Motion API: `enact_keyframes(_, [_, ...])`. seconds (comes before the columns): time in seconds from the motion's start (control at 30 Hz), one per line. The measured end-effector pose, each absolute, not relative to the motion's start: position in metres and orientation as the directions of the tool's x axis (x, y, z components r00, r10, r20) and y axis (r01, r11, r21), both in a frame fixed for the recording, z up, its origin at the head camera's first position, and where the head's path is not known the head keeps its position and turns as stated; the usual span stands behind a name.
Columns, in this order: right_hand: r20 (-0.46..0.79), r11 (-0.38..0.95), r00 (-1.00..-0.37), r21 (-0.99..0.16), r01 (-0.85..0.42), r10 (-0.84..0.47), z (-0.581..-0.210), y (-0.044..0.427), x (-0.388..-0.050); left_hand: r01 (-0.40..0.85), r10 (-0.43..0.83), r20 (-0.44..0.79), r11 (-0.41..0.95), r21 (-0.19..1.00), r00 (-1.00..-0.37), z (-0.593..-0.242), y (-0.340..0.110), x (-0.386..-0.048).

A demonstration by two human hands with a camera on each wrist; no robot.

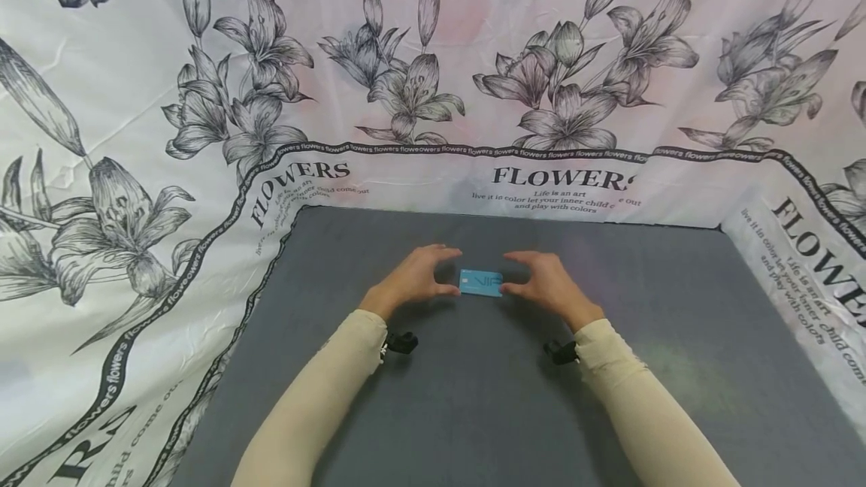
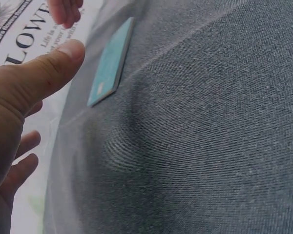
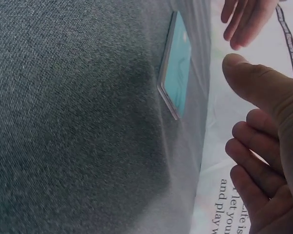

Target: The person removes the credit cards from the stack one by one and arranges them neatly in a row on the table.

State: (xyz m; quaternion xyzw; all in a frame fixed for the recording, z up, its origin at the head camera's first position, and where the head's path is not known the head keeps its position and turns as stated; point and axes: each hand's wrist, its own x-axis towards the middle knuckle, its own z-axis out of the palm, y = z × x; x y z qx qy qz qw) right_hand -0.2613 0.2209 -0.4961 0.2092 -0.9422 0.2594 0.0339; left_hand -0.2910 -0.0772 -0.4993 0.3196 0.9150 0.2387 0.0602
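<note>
One blue card (image 1: 480,283) (likely light, stiff, slippery; best held by short edges) lies between left hand (image 1: 411,276), nine o'clock, and right hand (image 1: 549,280), three o'clock, each grip released.

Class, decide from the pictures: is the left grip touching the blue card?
Apart: the left wrist view shows grey tabletop between the left grip and the blue card.

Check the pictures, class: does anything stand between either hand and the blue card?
Nothing visible does. The blue card lies on the grey surface between the left hand and the right hand, and each wrist view shows a gap between hand and card with no object in it.
</note>
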Motion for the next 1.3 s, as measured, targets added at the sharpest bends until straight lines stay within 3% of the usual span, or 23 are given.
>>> enact_keyframes(1.3, [0.041, 0.821, -0.897, -0.387, -0.420, -0.440, -0.519, 0.215, -0.267, 0.498, 0.590, -0.069, 0.733, 0.463, -0.804, -0.518, -0.069, -0.297])
